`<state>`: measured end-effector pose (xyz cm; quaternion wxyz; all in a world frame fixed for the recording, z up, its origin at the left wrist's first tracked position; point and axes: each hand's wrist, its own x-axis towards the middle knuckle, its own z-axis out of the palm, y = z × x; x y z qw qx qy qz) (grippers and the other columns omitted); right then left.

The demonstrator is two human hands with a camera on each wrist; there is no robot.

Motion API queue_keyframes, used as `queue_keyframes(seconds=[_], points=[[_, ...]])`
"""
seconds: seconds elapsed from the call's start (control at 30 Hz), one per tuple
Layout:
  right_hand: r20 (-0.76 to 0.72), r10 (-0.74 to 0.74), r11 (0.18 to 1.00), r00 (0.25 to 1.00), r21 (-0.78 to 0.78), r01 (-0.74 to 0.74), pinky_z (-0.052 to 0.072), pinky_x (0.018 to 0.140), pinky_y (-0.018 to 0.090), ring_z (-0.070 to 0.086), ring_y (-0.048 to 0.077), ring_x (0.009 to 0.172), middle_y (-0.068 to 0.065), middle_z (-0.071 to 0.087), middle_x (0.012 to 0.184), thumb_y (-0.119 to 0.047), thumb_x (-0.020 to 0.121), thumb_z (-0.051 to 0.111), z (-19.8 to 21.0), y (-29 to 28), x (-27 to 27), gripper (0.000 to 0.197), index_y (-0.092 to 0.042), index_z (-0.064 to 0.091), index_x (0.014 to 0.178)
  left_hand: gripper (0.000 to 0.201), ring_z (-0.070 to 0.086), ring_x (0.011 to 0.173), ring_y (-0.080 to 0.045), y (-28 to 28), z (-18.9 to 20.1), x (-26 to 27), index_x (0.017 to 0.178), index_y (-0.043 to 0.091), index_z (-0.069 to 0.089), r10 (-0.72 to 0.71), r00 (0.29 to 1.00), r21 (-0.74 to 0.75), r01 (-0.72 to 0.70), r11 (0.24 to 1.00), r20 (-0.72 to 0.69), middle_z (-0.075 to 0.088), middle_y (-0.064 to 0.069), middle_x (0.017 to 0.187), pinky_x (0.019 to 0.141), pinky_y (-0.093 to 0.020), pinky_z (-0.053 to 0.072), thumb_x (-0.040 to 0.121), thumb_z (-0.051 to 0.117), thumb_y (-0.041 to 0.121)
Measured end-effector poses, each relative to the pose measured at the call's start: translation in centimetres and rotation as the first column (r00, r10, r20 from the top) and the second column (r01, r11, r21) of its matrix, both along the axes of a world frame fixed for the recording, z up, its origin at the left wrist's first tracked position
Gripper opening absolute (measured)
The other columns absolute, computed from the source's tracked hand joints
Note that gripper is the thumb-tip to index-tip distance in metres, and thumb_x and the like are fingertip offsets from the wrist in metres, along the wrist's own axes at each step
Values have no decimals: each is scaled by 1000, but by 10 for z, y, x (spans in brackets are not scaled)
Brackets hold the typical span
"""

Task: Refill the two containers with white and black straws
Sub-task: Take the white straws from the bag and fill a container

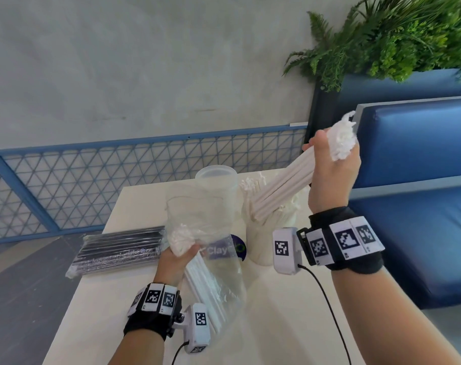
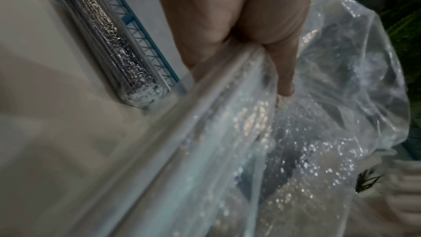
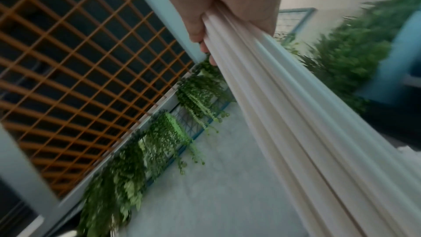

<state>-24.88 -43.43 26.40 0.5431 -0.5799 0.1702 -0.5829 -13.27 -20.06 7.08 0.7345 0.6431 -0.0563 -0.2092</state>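
While a bundle of white paper-wrapped straws (image 1: 282,188) was gripped by the right hand (image 1: 332,164) above the white cylindrical container (image 1: 263,243), a crinkled clear plastic bag (image 1: 216,259) was clutched by the left hand (image 1: 176,256). One sealed pack of black straws (image 1: 119,248) lay on the worktop (image 1: 276,325).

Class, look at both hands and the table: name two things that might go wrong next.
1. The right hand grips a thick bundle of white straws angled over an already crowded white container; some may miss or spill.
2. The left hand holds the clear bag with leftover straws; the loose plastic could knock the empty clear container.
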Motion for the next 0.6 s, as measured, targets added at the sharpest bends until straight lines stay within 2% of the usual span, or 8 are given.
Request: queue_keyframes(seconds=[0.07,0.1,0.13,0.23,0.33,0.43,0.5,0.6], points=[[-63,-13,995,998,-101,6,45,68,13,57,2,73,3,58,83,-21,87,58,-3,3,5,13,-14,51,95,30,66,97,-39,-4,10,-6,78,23,75,3,1000,8,-3,1000,9,71,-20,99,93,-60,46,52,85,34],[-88,-5,991,996,-134,-7,43,65,9,54,-2,69,1,57,82,-20,89,58,-6,6,7,13,-13,50,96,19,66,96,-40,-6,14,-8,74,24,75,6,1000,13,-6,1000,14,72,-18,94,92,-60,47,57,81,27],[-114,3,987,994,-162,-21,42,65,8,52,-5,67,-3,55,80,-19,90,57,-11,8,11,12,-13,48,96,10,66,95,-41,-8,16,-10,72,24,75,7,1000,17,-7,1000,21,74,-13,87,92,-59,47,63,78,20],[-227,22,977,974,-203,-69,40,61,4,51,-12,62,-13,50,72,-18,90,56,-27,9,26,11,-13,47,93,15,69,82,-33,-10,17,-11,68,16,73,15,1000,11,-15,1000,18,75,-5,73,91,-54,49,75,71,4],[-374,49,978,926,-170,-120,40,55,3,51,-4,58,-13,49,69,-17,89,56,-45,5,43,13,-7,51,95,17,67,88,-36,-10,15,-8,68,17,74,9,1000,-1,-9,1000,14,74,-10,79,92,-54,48,75,71,2],[-515,91,980,852,-103,-167,35,51,9,46,2,60,-11,48,69,-18,88,55,-68,3,56,18,-6,52,102,14,64,98,-41,-11,15,-9,75,20,75,-6,1000,-38,7,999,20,71,-20,95,93,-54,48,63,82,16],[-551,132,981,824,-48,-189,34,55,15,48,9,64,-7,52,73,-18,88,56,-80,4,59,21,-6,53,105,21,67,93,-36,-12,13,-9,77,16,75,-26,999,-42,27,999,28,73,-15,91,89,-49,51,58,83,20],[-546,163,979,822,-11,-201,41,70,23,53,17,81,1,58,88,-16,88,57,-88,7,61,22,-5,54,107,13,71,71,-18,-15,13,-10,78,13,68,-8,999,-29,9,1000,36,74,0,71,72,-33,57,75,69,0]])
